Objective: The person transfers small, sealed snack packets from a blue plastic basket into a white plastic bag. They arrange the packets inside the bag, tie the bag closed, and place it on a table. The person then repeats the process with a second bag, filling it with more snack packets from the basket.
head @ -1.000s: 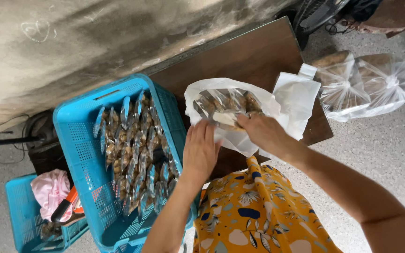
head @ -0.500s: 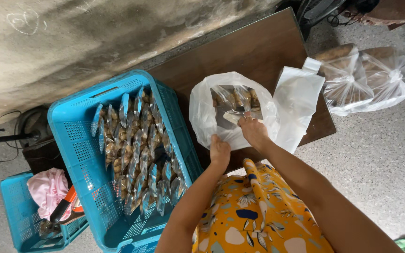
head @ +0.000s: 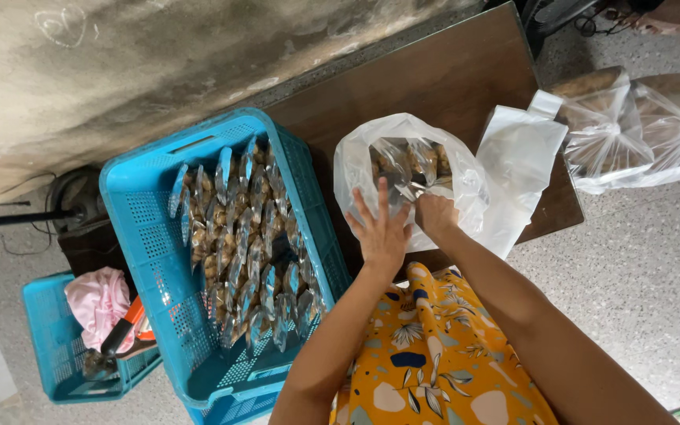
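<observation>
A white plastic bag point(head: 356, 157) lies open on the brown table point(head: 434, 79), with small clear packets of brown snacks point(head: 411, 161) inside. My left hand point(head: 379, 228) rests with spread fingers on the bag's near edge. My right hand point(head: 434, 211) is closed at the bag's mouth, gripping the plastic beside the packets. To the left stands a large blue crate point(head: 159, 205) filled with several rows of the same clear snack packets point(head: 238, 236).
A flat stack of white bags point(head: 517, 169) lies right of the open bag. Two tied clear bags point(head: 639, 134) sit at the table's far right. A smaller blue basket point(head: 49, 346) with pink cloth point(head: 96, 303) and an orange-handled tool stands lower left. A stained wall runs along the top.
The bag has been drawn up around the packets and now stands fuller. My left hand moved from beside the bag onto its near edge, and my right hand closed at its mouth.
</observation>
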